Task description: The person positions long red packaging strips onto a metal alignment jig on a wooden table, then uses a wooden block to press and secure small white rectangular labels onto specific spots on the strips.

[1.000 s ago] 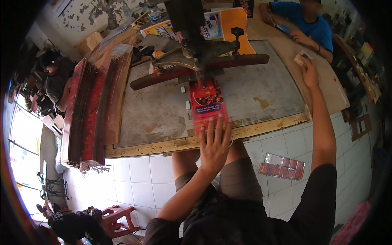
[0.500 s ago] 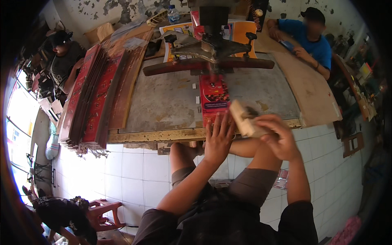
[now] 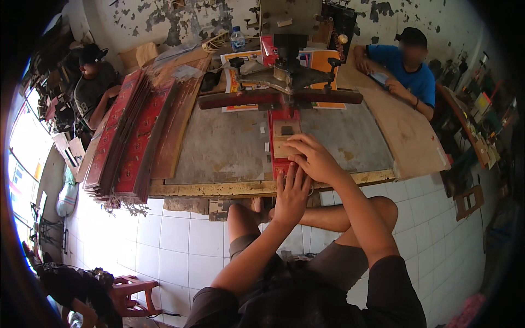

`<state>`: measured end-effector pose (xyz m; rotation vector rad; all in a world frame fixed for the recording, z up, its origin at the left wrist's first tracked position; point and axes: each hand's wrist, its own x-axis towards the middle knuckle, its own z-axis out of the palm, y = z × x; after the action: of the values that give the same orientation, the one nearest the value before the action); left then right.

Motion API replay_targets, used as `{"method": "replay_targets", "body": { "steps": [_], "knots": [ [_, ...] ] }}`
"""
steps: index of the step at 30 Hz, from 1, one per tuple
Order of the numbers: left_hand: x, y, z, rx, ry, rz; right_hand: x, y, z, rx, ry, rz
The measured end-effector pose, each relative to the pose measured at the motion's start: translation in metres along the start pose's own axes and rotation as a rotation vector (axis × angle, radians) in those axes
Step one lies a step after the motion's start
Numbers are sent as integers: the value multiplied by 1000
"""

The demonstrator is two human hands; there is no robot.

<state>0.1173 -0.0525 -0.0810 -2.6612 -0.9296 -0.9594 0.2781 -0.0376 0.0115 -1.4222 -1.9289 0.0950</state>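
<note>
A stack of red printed sheets (image 3: pixel 278 164) lies on the grey metal table (image 3: pixel 224 150), running under the head of a press machine (image 3: pixel 287 76). My left hand (image 3: pixel 291 195) rests flat with spread fingers on the near end of the red stack at the table's front edge. My right hand (image 3: pixel 314 158) presses a small brown cardboard block (image 3: pixel 284 141) down on top of the red stack, fingers curled over its near side. The block sits just in front of the press's dark wooden bar (image 3: pixel 279 99).
A large pile of red sheets (image 3: pixel 131 142) leans along the table's left side. A wooden board (image 3: pixel 404 131) lies at the right. One person in blue (image 3: pixel 407 65) sits at the far right, another in dark clothes (image 3: pixel 93 82) at the far left. White tiled floor (image 3: pixel 180 235) lies below.
My right hand reached far right, brought the brown block back over the table edge, and now sets it on the red stack. My left hand stayed on the stack's near end.
</note>
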Motion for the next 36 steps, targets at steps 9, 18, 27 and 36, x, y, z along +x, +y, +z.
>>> {"method": "replay_targets", "body": {
  "steps": [9,18,27,36],
  "knots": [
    [2,1,-8,30,-7,10,11,16,1,28,-4,9],
    [2,1,-14,8,-68,-7,12,18,5,111,58,42],
    [1,1,-15,-6,-92,-9,19,29,5,-72,148,-22],
    [2,2,-16,-19,-76,-13,18,24,4,-97,148,4]
  ]
}}
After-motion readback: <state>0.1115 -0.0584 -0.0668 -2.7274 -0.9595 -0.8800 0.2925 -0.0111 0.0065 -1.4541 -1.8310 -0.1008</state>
